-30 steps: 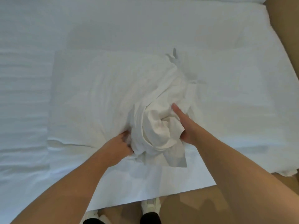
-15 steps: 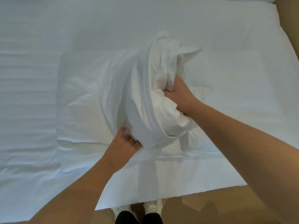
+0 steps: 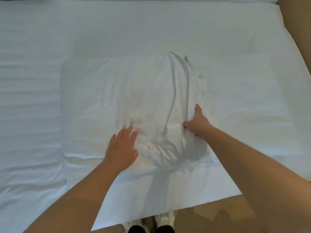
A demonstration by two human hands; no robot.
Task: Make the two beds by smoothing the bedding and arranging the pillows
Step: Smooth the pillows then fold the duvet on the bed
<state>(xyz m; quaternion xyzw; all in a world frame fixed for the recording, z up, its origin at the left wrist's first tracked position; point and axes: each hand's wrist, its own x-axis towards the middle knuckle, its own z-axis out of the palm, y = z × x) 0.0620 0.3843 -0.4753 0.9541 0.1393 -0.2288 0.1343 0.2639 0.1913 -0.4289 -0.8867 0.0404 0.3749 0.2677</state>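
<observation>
A white pillow (image 3: pixel 127 101) lies on the white bed (image 3: pixel 151 27), its right end folded over itself into a thick bulge. My left hand (image 3: pixel 122 148) rests flat on the pillow's near edge, fingers straight and spread. My right hand (image 3: pixel 196 121) is at the folded right end; its fingers are tucked into the fold of the pillowcase and mostly hidden, thumb pointing up. A second white pillow (image 3: pixel 244 84) lies flat just to the right, partly under the folded one.
The bed's near edge (image 3: pixel 168 204) runs across the bottom, with tan floor (image 3: pixel 210 216) and my white shoes (image 3: pixel 161 221) below it. Tan floor also shows past the bed's right edge. Striped white bedding (image 3: pixel 25 98) stretches to the left.
The bunched pillow end, lifted half a second ago, now lies folded down on the bed. My left hand let go and flattened on the pillow; my right hand moved down to the fold.
</observation>
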